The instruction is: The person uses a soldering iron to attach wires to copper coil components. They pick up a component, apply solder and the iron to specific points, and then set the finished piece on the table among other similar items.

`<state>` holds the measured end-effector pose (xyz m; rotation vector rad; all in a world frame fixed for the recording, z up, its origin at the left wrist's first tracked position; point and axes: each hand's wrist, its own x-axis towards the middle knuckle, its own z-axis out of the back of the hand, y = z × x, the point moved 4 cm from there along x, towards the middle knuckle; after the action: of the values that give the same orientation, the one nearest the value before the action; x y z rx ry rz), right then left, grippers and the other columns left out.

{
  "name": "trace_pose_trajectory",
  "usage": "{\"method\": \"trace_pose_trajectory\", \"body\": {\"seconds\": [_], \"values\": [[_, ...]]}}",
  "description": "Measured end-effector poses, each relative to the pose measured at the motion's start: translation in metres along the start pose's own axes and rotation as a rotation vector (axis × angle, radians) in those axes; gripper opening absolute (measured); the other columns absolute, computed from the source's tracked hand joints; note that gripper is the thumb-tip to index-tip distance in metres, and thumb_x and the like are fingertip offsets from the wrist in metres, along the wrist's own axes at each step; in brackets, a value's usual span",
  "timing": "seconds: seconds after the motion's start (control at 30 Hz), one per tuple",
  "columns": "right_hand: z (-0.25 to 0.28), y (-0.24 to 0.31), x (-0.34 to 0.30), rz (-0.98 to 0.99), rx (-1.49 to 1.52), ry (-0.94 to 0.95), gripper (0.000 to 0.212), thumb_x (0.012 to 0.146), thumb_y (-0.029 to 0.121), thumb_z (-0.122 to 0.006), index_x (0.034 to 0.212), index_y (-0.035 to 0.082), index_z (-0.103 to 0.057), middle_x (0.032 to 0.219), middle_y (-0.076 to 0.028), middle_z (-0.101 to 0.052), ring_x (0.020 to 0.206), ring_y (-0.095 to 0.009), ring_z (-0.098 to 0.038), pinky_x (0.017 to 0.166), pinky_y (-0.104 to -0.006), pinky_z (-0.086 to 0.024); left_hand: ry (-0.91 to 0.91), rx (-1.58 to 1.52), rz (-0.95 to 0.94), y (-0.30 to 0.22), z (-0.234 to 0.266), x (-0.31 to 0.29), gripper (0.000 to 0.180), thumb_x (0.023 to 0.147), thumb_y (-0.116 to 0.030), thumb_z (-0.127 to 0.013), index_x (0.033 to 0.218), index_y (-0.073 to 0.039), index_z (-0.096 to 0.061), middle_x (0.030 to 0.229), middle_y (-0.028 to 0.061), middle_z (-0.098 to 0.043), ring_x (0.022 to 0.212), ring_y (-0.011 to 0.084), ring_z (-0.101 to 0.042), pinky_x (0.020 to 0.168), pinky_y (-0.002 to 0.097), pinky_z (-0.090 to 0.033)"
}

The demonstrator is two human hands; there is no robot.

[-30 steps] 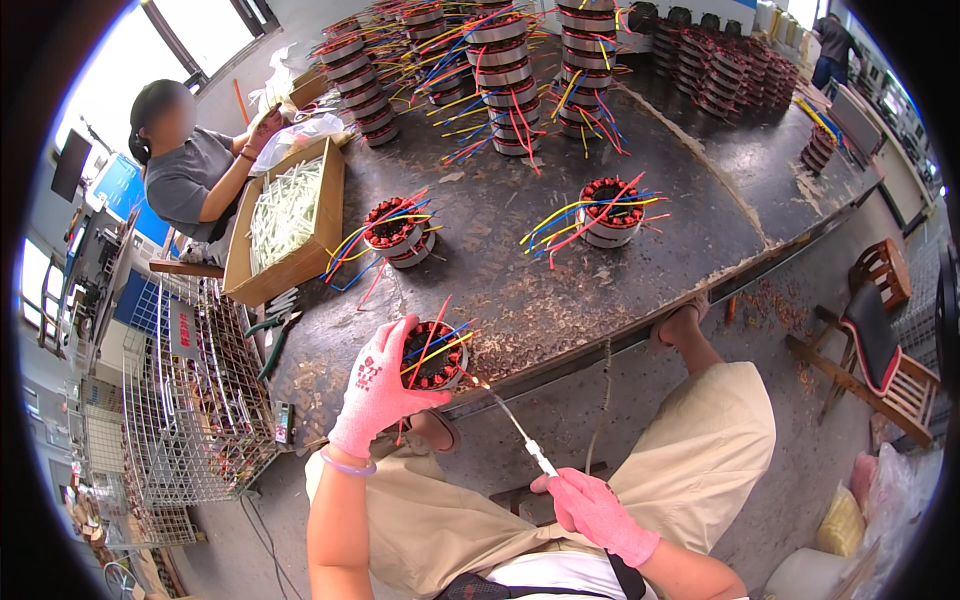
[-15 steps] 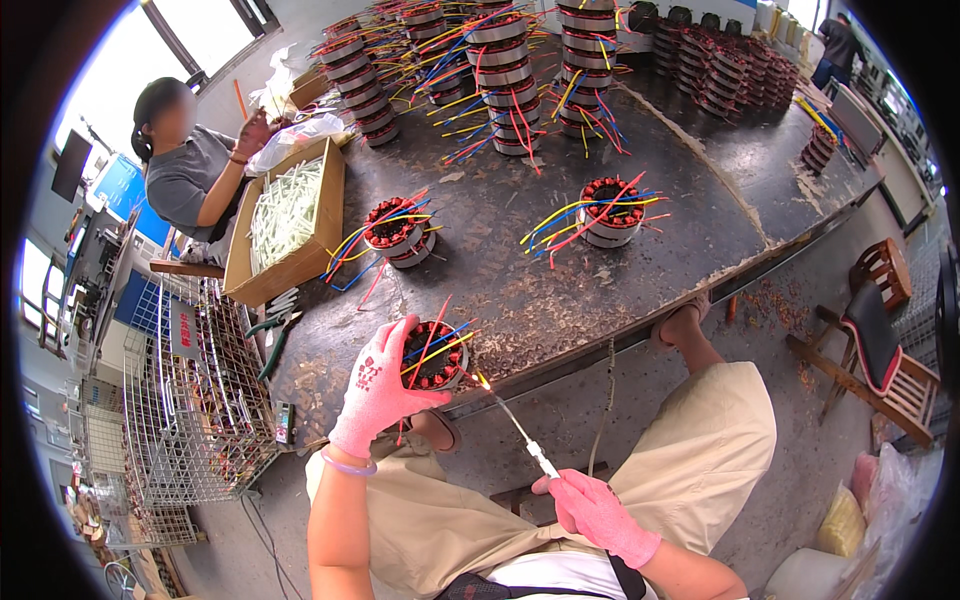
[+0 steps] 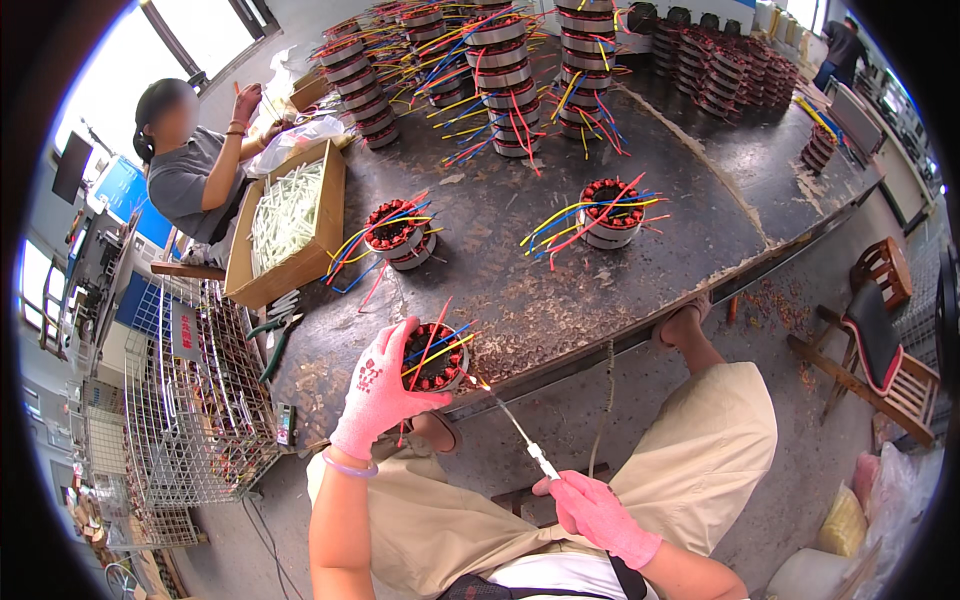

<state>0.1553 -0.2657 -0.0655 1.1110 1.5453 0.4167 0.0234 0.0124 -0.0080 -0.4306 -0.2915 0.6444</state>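
My left hand [image 3: 378, 392], in a pink glove, grips a motor stator [image 3: 437, 378] at the table's near edge, thumb and fingers around its left side. Red, yellow and blue leads cross the stator's top. My right hand [image 3: 596, 512], also gloved in pink, is closed on a slim white piece [image 3: 541, 458] over my lap. A thin pale strand [image 3: 512, 422] runs from this piece up to an orange-yellow end beside the stator's right rim. Whether that end is joined to the stator, I cannot tell. Two more wired stators [image 3: 398, 235] [image 3: 611, 212] stand farther back.
Tall stacks of stators [image 3: 500, 85] line the table's far side. A carton [image 3: 335, 200] of white tubes sits at the left, near green-handled pliers [image 3: 275, 355]. A wire basket trolley [image 3: 190, 400] stands left, a chair [image 3: 872, 345] right. A co-worker [image 3: 190, 165] sits beyond the carton.
My hands and the stator have hardly moved. Across the table, the co-worker's hands have moved apart, one now raised higher.
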Motion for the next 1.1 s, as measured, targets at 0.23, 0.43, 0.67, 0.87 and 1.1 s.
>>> {"method": "trace_pose_trajectory", "body": {"seconds": [0.23, 0.43, 0.67, 0.87, 1.1], "values": [[0.000, 0.001, 0.000, -0.001, 0.007, 0.003, 0.034, 0.105, 0.025, -0.045, 0.115, 0.000, -0.064, 0.061, 0.000, -0.048, 0.054, -0.006, -0.041, 0.052, -0.0245, -0.034, 0.004, -0.004, 0.014, -0.001, 0.000, 0.001, 0.103, 0.054, -0.026, -0.094, 0.141, 0.001, -0.044, 0.128, 0.0187, -0.055, 0.118, 0.0369, -0.056, 0.101, 0.0425, -0.046], [0.000, 0.000, -0.001, -0.013, 0.021, -0.003, 0.032, 0.105, 0.024, -0.045, 0.113, 0.000, -0.064, 0.061, 0.001, -0.048, 0.054, -0.006, -0.041, 0.051, -0.0246, -0.034, 0.001, -0.009, 0.012, 0.001, -0.001, 0.000, 0.102, 0.054, -0.024, -0.093, 0.141, 0.001, -0.044, 0.127, 0.0186, -0.055, 0.117, 0.0367, -0.057, 0.101, 0.0424, -0.047], [0.001, -0.003, 0.000, -0.023, 0.147, -0.022, 0.031, 0.106, 0.022, -0.047, 0.115, -0.003, -0.062, 0.058, 0.003, -0.046, 0.051, -0.006, -0.040, 0.048, -0.0225, -0.031, -0.001, -0.013, 0.017, 0.001, -0.001, 0.000, 0.101, 0.055, -0.025, -0.092, 0.140, 0.001, -0.045, 0.125, 0.0188, -0.056, 0.116, 0.0368, -0.057, 0.100, 0.0421, -0.047], [0.006, 0.002, -0.004, -0.021, 0.067, -0.042, 0.031, 0.105, 0.025, -0.048, 0.114, 0.001, -0.064, 0.059, 0.002, -0.046, 0.053, -0.004, -0.038, 0.049, -0.0229, -0.030, 0.016, -0.053, -0.084, 0.000, 0.003, 0.002, 0.096, 0.057, -0.026, -0.092, 0.137, 0.001, -0.048, 0.129, 0.0199, -0.057, 0.119, 0.0380, -0.056, 0.103, 0.0427, -0.045], [0.006, 0.009, -0.009, -0.002, 0.075, -0.022, 0.032, 0.105, 0.025, -0.047, 0.116, 0.000, -0.063, 0.059, 0.003, -0.047, 0.052, -0.003, -0.036, 0.048, -0.0217, -0.028, 0.010, -0.053, -0.069, -0.004, 0.000, 0.003, 0.096, 0.055, -0.027, -0.092, 0.137, 0.000, -0.049, 0.127, 0.0195, -0.057, 0.118, 0.0377, -0.056, 0.103, 0.0427, -0.045]]}}
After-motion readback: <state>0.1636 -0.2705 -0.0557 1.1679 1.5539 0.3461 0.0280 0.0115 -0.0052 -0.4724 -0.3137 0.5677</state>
